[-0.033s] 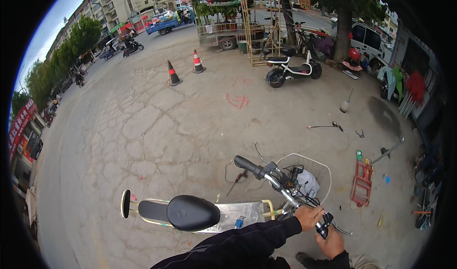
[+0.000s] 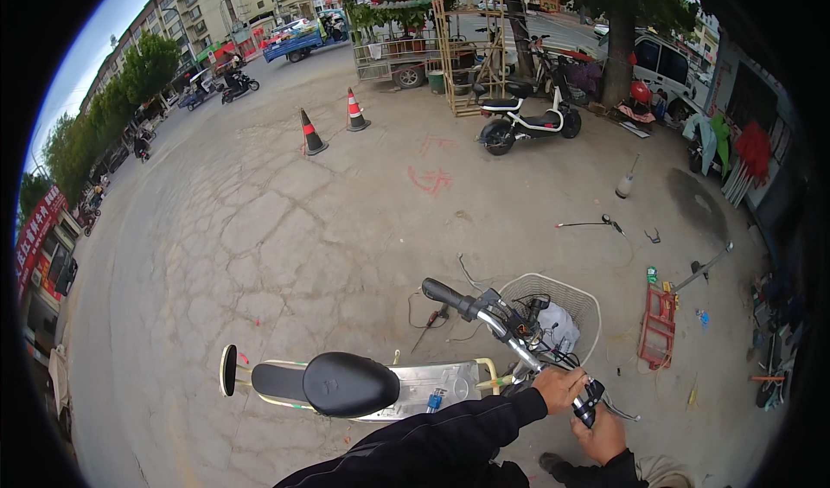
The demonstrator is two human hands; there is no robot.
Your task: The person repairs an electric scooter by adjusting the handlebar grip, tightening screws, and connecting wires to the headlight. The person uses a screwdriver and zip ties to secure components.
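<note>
An electric bike with a black seat (image 2: 350, 382) and silver footboard (image 2: 458, 380) stands across the lower middle. My left hand (image 2: 558, 386) is closed on its silver handlebar (image 2: 517, 347), just inboard of the right-side controls (image 2: 592, 391). Lower down, my right hand (image 2: 598, 440) has its fingers closed at the black end grip (image 2: 584, 412), below the brake lever (image 2: 627, 414). A white wire basket (image 2: 589, 306) at the front holds a pale bag (image 2: 558, 328), with loose cables beside it. A small blue item (image 2: 435, 401) lies on the footboard.
A red metal frame (image 2: 657, 324), hand pump (image 2: 624, 185) and several loose tools lie on the pavement (image 2: 259, 237). Two cones (image 2: 311, 138), a parked scooter (image 2: 527, 125) and a cart (image 2: 406, 43) stand behind. Clutter lines the right wall. Traffic passes at upper left.
The view has shifted very slightly, so the background sits a little higher and further left. My hands on the handlebar show almost no movement.
</note>
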